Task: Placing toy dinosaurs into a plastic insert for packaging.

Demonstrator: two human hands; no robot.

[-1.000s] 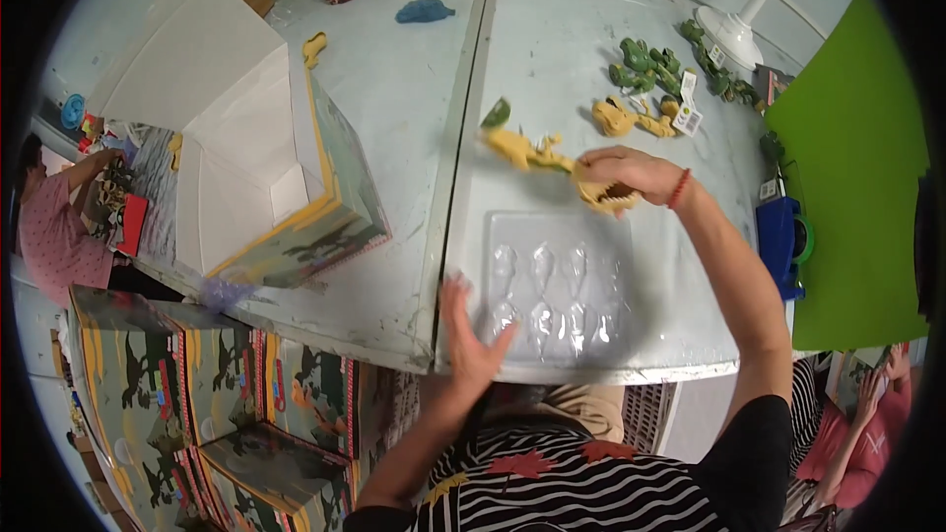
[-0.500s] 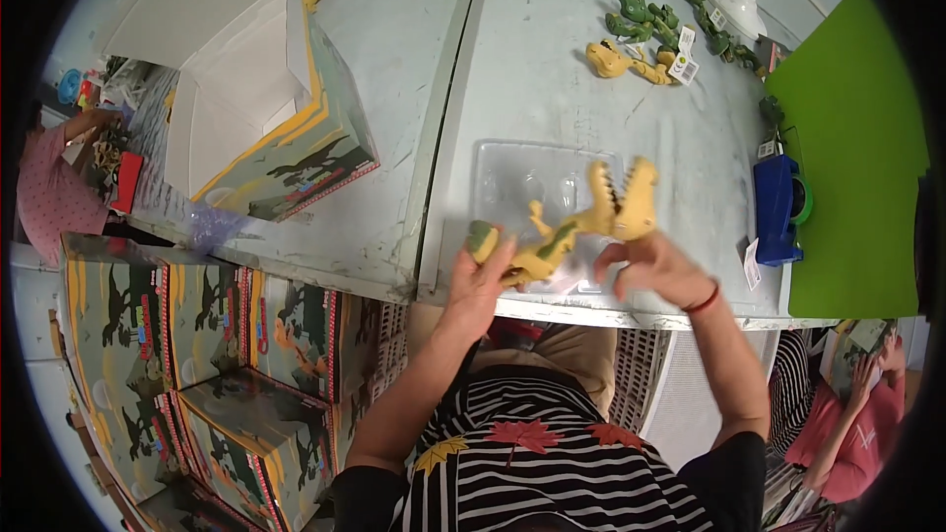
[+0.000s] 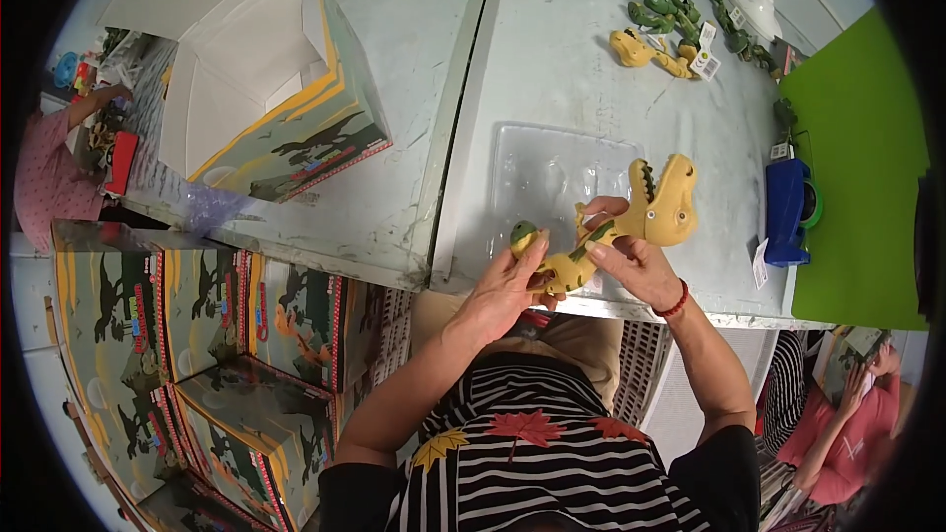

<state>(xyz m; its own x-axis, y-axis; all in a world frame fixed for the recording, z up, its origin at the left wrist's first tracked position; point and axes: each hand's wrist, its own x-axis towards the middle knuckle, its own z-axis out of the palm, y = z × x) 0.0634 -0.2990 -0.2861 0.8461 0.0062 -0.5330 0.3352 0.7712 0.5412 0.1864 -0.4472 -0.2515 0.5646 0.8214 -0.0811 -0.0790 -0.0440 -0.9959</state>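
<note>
Both my hands hold a yellow toy dinosaur (image 3: 673, 209) with green and dark markings, just above the table's front edge. Its large head, jaws gaping, points to the far right. My left hand (image 3: 505, 288) is closed round the lower body, beside a rounded green-topped part. Wrapped about the neck is my right hand (image 3: 636, 261), a red band at its wrist. A clear plastic tray (image 3: 552, 163) with moulded hollows lies on the table behind the toy, partly covered by it and my hands.
An open dinosaur-printed box (image 3: 335, 138) stands at left. Green and yellow toy parts (image 3: 665, 25) lie at the back right. A blue tape dispenser (image 3: 785, 217) sits by a green board (image 3: 867, 177). Printed boxes (image 3: 108, 335) are stacked below left. Other people (image 3: 847, 433) work at both sides.
My right hand has gone from open fingers below the toy's head to a grip on its neck. The toy has shifted right and its head has turned.
</note>
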